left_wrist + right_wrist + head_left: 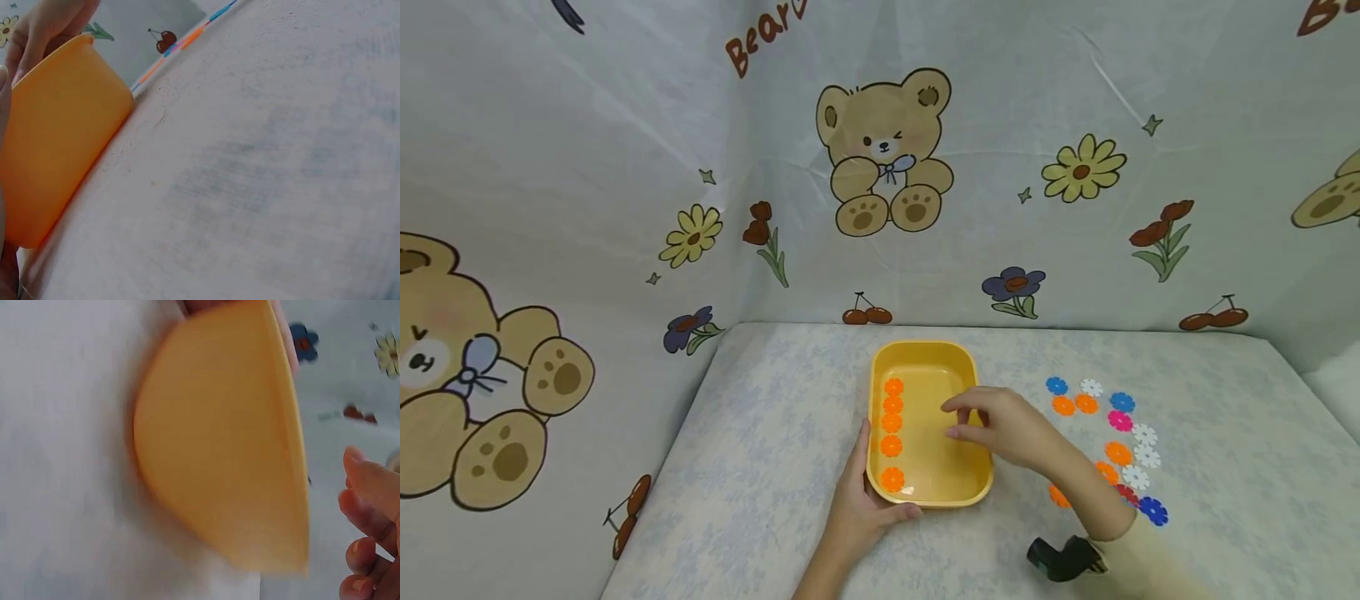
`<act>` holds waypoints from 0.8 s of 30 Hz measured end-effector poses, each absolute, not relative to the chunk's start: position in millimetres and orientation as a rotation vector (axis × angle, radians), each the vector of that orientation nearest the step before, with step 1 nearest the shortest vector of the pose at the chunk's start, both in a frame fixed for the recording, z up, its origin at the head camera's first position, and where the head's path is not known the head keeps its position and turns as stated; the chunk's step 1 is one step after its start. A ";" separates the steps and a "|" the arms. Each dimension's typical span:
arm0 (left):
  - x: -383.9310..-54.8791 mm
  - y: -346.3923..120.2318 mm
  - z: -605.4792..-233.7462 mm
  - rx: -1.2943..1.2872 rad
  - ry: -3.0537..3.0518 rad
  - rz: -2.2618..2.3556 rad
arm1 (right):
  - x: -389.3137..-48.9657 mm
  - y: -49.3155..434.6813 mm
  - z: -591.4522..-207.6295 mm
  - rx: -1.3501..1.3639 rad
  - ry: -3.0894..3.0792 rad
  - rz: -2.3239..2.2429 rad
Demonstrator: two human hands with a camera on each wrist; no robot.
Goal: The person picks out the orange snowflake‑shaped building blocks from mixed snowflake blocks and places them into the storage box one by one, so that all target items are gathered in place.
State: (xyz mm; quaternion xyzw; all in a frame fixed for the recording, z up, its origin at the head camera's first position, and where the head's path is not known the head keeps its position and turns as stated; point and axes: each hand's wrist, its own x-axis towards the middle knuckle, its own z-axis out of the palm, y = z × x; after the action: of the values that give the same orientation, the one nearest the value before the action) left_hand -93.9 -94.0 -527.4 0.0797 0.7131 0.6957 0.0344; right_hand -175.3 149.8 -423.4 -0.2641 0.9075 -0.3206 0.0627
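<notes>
A yellow rectangular plastic tray stands on the table, several orange flower-shaped discs lined up in a column along its left inner side. My left hand grips the tray's near left corner, thumb along the front wall and fingers up the left side. Over the tray's right half hovers my right hand, fingers bent loosely, with a gap between index finger and thumb and nothing visible in it. In the right wrist view, the right thumb and fingers appear beside the tray's outer wall.
To the right of the tray lie loose flower-shaped discs in blue, white, pink, orange and red, some partly behind the right forearm. A black device sits at the right wrist. Printed cloth walls the back and left.
</notes>
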 end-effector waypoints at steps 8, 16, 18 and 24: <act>-93.3 -93.5 -527.5 0.231 2.191 2.143 | -197.9 244.5 -436.6 -0.453 2.829 -0.859; -93.6 -95.2 -527.5 0.212 2.226 2.121 | -211.0 294.6 -459.4 -0.327 2.794 -0.737; -93.8 -95.5 -528.1 0.204 2.224 2.123 | -212.6 297.5 -463.5 -0.329 2.787 -0.713; -94.2 -95.2 -529.2 0.209 2.223 2.116 | -216.1 300.4 -472.3 -0.325 2.778 -0.724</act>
State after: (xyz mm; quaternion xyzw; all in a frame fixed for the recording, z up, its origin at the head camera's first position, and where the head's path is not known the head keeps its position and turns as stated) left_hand -94.2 -95.2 -529.2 0.0678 0.7222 0.6875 0.0327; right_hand -216.1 300.4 -472.3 -0.1116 0.9539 -0.2485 0.1259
